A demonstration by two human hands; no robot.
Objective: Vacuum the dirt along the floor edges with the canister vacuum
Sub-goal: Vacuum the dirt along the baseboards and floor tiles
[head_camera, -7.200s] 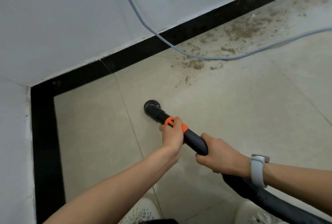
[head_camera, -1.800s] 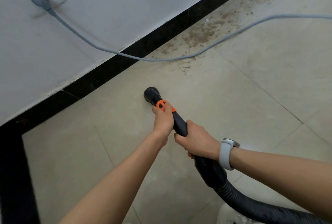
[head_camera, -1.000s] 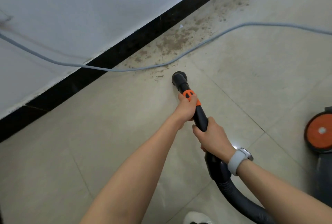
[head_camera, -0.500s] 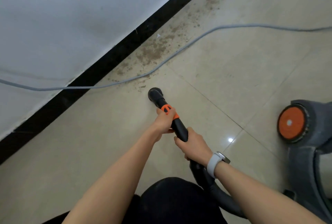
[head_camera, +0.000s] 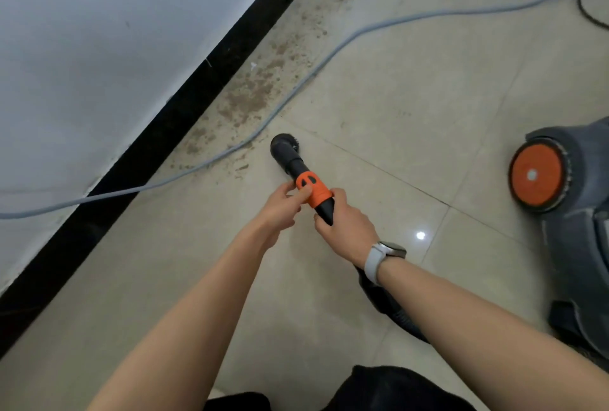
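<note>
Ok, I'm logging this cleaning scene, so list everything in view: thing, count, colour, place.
brush nozzle: one, black, on the floor beside the dirt
orange collar: one, on the wand behind the nozzle
hose: one, black, running back under the right arm
dirt: brown scatter along the baseboard
power cord: one, grey, across the dirt
canister vacuum: one, grey with orange wheel hub, right edge
baseboard: one, black, foot of the wall
black cable: one, top right
smartwatch: one, white band, right wrist
left hand: pinches the collar
right hand: grips the wand
</note>
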